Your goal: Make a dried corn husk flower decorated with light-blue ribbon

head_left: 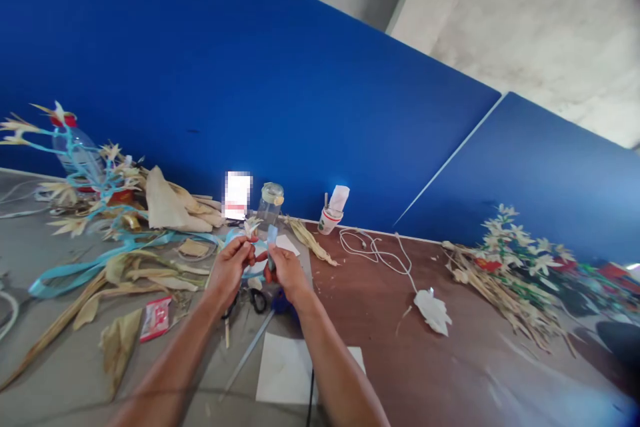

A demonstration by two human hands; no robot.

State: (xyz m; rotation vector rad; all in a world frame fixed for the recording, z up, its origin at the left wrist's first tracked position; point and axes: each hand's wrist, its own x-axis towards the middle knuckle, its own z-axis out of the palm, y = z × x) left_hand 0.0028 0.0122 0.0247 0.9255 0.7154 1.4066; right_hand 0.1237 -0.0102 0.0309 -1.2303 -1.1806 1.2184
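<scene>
Near the middle of the head view, my left hand (pixel 231 265) is closed in a pinch on a small pale husk flower (pixel 251 225), whose petals stick up above the fingertips. Just to its right, my right hand (pixel 286 269) is closed on a light blue strip (pixel 272 236) that stands up past the thumb. The fingertips of both hands are close together; the flower's stem between them is too small to make out. Behind the hands a looped blue ribbon (pixel 234 236) shows in part. Black scissor handles (pixel 258 301) lie just below the hands.
Dried husks (pixel 173 203) and blue-stemmed flowers (pixel 105 190) crowd the left, near a plastic bottle (pixel 80 153). A clear jar (pixel 271 203) and a white cup (pixel 330 219) stand by the blue partition. A white cable (pixel 383 255), white paper (pixel 285 370) and a flower bundle (pixel 517 247) lie rightward and nearer.
</scene>
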